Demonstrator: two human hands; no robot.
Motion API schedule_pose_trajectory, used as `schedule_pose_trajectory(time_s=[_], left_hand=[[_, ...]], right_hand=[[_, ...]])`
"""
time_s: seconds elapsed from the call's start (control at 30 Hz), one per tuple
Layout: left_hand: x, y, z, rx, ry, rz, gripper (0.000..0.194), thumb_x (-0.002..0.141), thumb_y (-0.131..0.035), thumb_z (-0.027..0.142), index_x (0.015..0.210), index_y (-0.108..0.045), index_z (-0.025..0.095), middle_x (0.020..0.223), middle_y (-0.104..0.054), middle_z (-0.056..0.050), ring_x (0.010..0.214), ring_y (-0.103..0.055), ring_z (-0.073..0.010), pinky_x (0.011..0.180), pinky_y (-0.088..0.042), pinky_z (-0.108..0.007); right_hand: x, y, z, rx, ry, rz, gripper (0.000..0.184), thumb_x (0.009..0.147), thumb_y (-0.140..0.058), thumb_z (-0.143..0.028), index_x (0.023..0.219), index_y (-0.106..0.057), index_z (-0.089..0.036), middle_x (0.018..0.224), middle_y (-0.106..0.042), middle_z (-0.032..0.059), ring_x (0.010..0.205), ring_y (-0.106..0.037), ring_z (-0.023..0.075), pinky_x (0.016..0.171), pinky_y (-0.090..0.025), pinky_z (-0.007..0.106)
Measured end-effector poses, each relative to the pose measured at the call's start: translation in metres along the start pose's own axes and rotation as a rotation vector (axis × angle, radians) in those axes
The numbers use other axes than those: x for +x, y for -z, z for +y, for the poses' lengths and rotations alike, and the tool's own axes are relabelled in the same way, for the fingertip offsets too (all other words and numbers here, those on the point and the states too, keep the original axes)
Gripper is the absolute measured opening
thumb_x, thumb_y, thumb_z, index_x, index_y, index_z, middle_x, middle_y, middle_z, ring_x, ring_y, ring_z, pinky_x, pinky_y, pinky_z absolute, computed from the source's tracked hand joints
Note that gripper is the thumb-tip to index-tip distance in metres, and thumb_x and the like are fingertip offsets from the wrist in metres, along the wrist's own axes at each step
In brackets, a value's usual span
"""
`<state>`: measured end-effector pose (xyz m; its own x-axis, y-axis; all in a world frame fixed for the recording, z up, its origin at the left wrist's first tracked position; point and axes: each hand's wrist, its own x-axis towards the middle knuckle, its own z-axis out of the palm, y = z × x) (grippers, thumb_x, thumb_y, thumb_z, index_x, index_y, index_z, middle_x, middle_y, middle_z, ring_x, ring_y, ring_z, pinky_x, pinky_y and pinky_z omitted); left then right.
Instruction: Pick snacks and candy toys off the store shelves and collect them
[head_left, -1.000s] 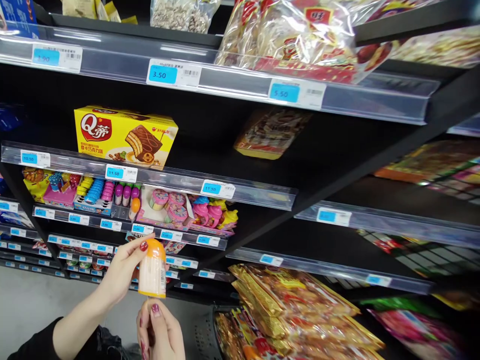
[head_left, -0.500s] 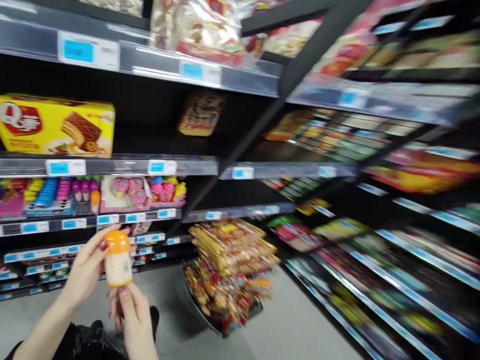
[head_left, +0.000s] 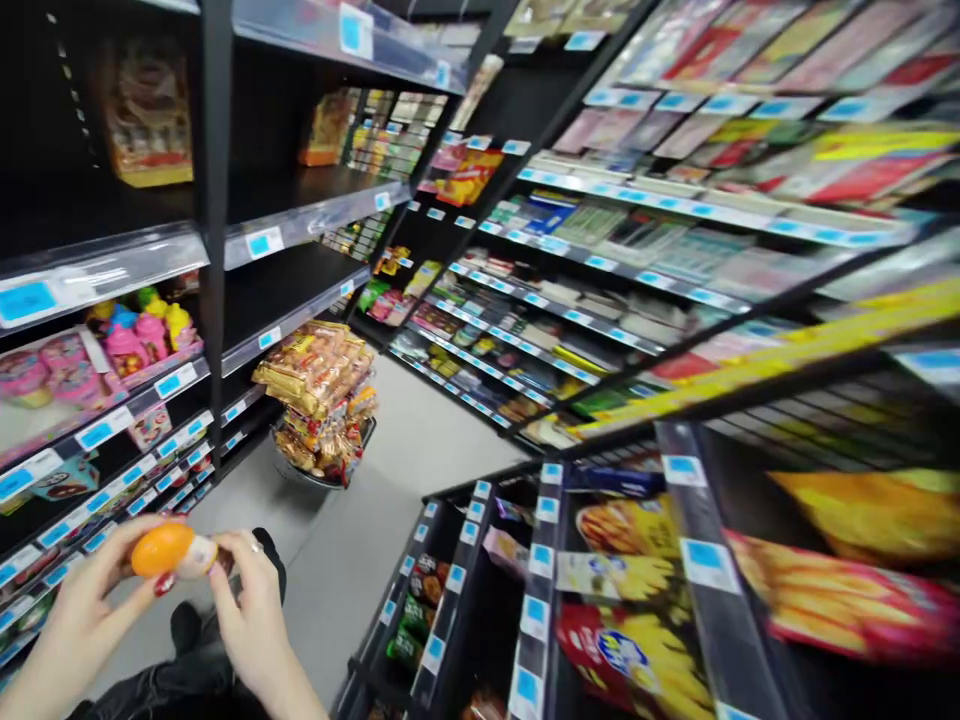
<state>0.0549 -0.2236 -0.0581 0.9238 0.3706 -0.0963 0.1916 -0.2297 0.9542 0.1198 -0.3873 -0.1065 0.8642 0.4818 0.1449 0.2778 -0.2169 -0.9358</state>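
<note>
A small capsule-shaped container with an orange cap (head_left: 171, 550) lies tilted on its side between both hands at the lower left. My left hand (head_left: 101, 585) grips the orange end between thumb and fingers. At the other, pale end, the fingers of my right hand (head_left: 244, 590) pinch the container; a ring shows on one finger. What is inside the container cannot be made out. Just beyond the hands stands a shelf with pink toy packs (head_left: 56, 375) and colourful figure-topped pieces (head_left: 142, 330).
A black basket (head_left: 300, 478) heaped with gold snack packs (head_left: 319, 365) stands on the grey floor (head_left: 420, 430). Shelves of packaged goods (head_left: 600, 240) line the far right. Close on the right rises a rack with snack bags (head_left: 637, 650).
The view has swung to the right, bringing the near rack into sight. The container has gone from upright to lying sideways, still in both hands, which sit lower.
</note>
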Motion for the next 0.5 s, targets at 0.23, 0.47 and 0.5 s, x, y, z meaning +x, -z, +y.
schedule_pose_trajectory(time_s=[0.23,0.47,0.5], left_hand=[[0.046,-0.100,-0.001,0.240,-0.054,-0.439,0.035,0.083,-0.050,0.030,0.116,-0.059,0.039,0.125,-0.060,0.003,0.115,-0.055,-0.0201,0.097,-0.043,-0.024],[0.106,-0.216,-0.033,0.290,0.010,-0.335,0.046,0.080,-0.050,0.030,0.126,-0.051,0.035,0.132,-0.052,-0.004,0.109,-0.059,-0.0220,0.089,-0.050,-0.028],[0.115,-0.224,-0.043,0.338,0.042,-0.336,0.049,0.078,-0.051,0.030,0.127,-0.049,0.034,0.132,-0.053,-0.004,0.111,-0.058,-0.0226,0.091,-0.049,-0.030]], right_hand=[[0.010,0.083,0.057,-0.112,0.159,-0.059,0.053,0.071,-0.057,-0.009,0.120,-0.044,-0.020,0.108,-0.059,0.0090,0.096,-0.056,0.0204,0.087,-0.045,0.032],[0.034,0.147,0.195,0.335,-0.393,0.308,0.040,0.069,-0.069,-0.039,0.102,-0.055,-0.021,0.093,-0.063,0.0049,0.085,-0.059,0.0206,0.077,-0.048,0.033],[0.039,0.156,0.226,0.519,-0.574,0.438,0.049,0.065,-0.071,-0.045,0.103,-0.054,-0.020,0.092,-0.063,0.0042,0.082,-0.061,0.0197,0.072,-0.050,0.032]])
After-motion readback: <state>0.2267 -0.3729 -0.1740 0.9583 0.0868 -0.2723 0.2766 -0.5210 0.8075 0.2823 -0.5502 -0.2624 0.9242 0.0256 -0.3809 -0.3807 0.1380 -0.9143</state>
